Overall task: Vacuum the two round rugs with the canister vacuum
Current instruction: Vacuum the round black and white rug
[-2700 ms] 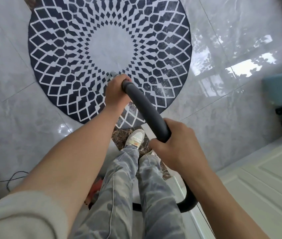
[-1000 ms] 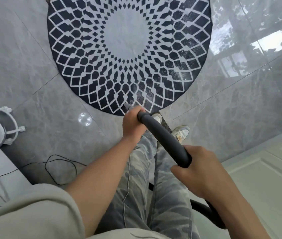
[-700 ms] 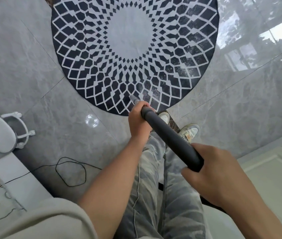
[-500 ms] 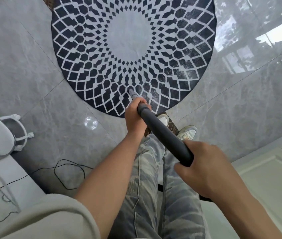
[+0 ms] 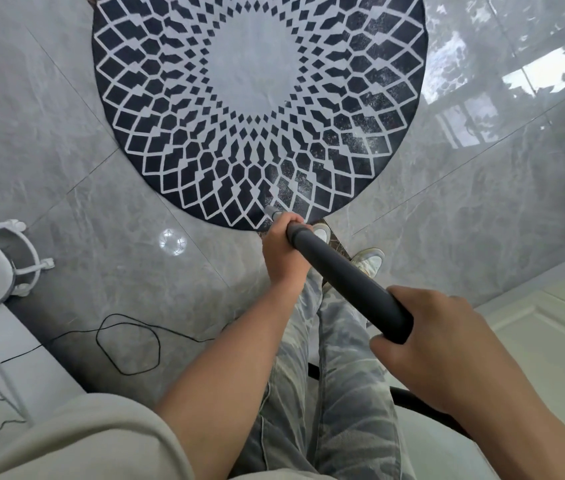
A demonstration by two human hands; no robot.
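1. Left hand [image 5: 283,252] and right hand [image 5: 447,344] clamp the wand [image 5: 343,282], its tip [image 5: 271,212] at 6 o'clock on the rug [image 5: 260,98].
2. Rug likely mid-vacuum; next, sweep toward the specks [image 5: 353,140] at 4 o'clock.

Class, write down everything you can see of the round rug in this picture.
The round rug lies flat on the grey tiled floor. It looks like thin, short-pile fabric: dark, with a pale lattice of diamonds radiating from a plain grey centre disc. Pale specks dust its lower right part. Its far edge is cut off by the frame. The metal tip of the vacuum wand, gripped by the left hand, sits over its near rim; contact cannot be told.
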